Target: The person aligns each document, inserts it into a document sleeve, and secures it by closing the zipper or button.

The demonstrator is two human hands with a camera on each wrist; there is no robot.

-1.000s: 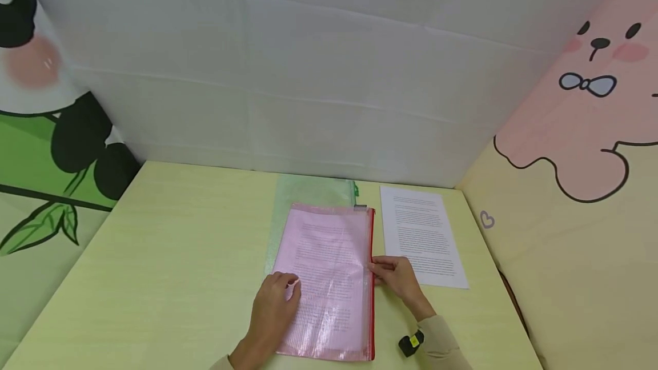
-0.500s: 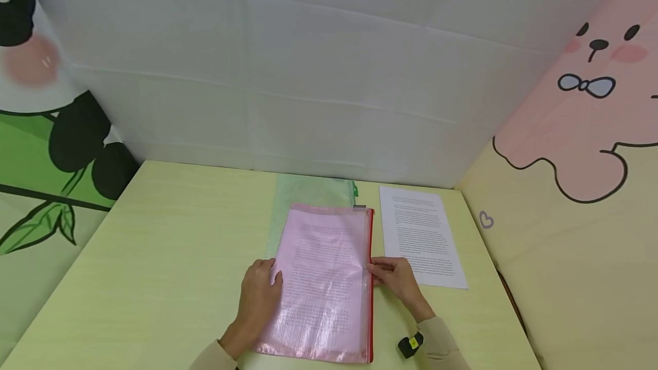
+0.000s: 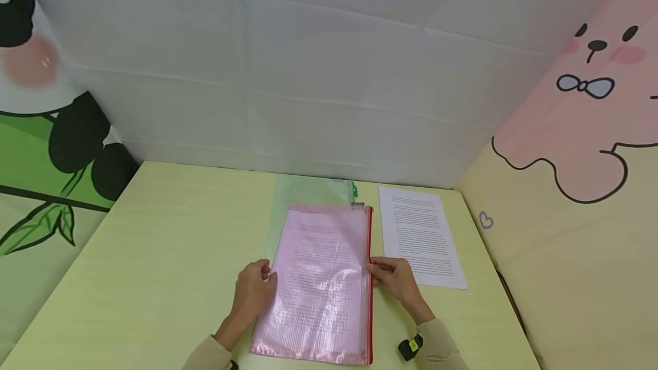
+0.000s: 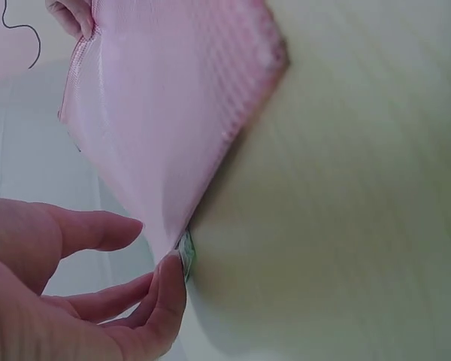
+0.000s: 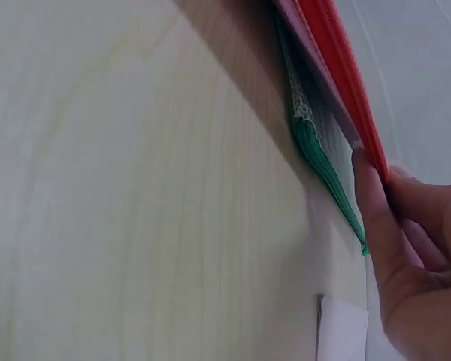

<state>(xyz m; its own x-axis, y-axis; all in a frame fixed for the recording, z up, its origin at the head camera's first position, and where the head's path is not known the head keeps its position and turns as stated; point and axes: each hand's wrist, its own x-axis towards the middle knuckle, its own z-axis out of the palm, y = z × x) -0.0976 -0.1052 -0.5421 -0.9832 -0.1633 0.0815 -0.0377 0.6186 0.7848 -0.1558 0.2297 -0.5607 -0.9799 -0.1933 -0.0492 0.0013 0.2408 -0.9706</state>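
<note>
A pink see-through zip pouch (image 3: 329, 284) with a printed sheet visible through it lies across the front of the table. My right hand (image 3: 398, 280) pinches its red zipper edge (image 5: 349, 90) between thumb and fingers, and the right wrist view shows that edge raised off the table. My left hand (image 3: 252, 293) is at the pouch's left edge. In the left wrist view its fingertips (image 4: 173, 267) touch or nearly touch that edge, while the thumb stands apart. A green zip pouch (image 3: 315, 190) lies partly covered under the pink one.
On the right of the table (image 3: 185, 233) lies a white printed sheet (image 3: 421, 233). Near my right wrist is a small black object with a yellow patch (image 3: 410, 347). A white wall (image 3: 329, 73) rises behind the table, with patterned walls at both sides.
My left hand has moved left, from over the pink pouch to its left edge. The pouch's lower left corner now reaches farther left. My right hand keeps its grip almost unmoved.
</note>
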